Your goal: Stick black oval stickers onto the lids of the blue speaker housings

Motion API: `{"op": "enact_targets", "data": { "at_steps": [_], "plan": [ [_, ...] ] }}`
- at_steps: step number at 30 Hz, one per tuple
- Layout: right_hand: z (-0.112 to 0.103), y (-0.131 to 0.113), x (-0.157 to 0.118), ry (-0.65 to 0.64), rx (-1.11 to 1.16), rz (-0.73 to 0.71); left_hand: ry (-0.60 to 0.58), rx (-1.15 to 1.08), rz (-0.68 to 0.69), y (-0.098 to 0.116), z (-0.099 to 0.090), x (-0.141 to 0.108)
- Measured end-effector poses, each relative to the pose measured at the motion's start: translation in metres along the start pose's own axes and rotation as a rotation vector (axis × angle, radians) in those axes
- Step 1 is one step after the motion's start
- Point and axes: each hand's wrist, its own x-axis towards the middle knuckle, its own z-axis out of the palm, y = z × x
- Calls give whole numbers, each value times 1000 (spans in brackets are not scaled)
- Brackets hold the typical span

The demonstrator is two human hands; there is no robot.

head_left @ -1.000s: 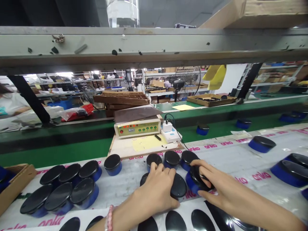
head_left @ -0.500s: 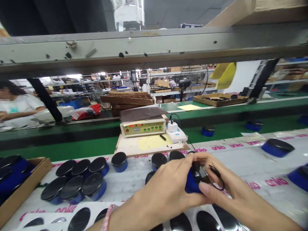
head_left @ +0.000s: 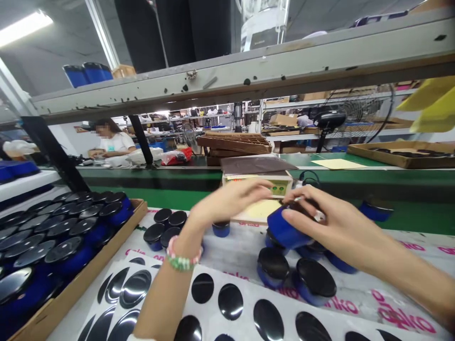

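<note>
Two hands above one bench (head_left: 227, 253). Left hand (head_left: 232, 198): fingers loosely extended, nothing held. Right hand (head_left: 320, 213): thumb and fingers curled round one blue part (head_left: 283, 228), tilted, right of centre. Two black-topped parts (head_left: 273, 266) stand just nearer; at least four (head_left: 162, 217) farther left. One blurred part (head_left: 376, 210) far right, on green belt (head_left: 419, 220). One carton (head_left: 95, 258) at left, contents too crowded to count.
</note>
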Motion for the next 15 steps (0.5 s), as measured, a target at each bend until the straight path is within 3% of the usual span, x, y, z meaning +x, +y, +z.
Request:
{"op": "enact_targets", "data": {
  "at_steps": [2, 4, 7, 9, 12, 15],
  "plan": [
    [20, -12, 15, -152, -97, -88, -113, 57, -160, -40, -18, 14],
    [53, -22, 24, -295, -117, -177, -281, 85, -274, -76, -22, 27],
    [107, -32, 27, -326, -111, -222, -481, 79, -345, -113, -10, 36],
    [132, -36, 26, -310, -115, -232, -538, 64, -339, -126, -1, 34],
    [136, -38, 28, -332, -131, -248, -551, 60, -323, -140, 4, 26],
    [95, -25, 32, -332, -226, -229, -518, 90, -325, -148, 0, 19]
  ]
}}
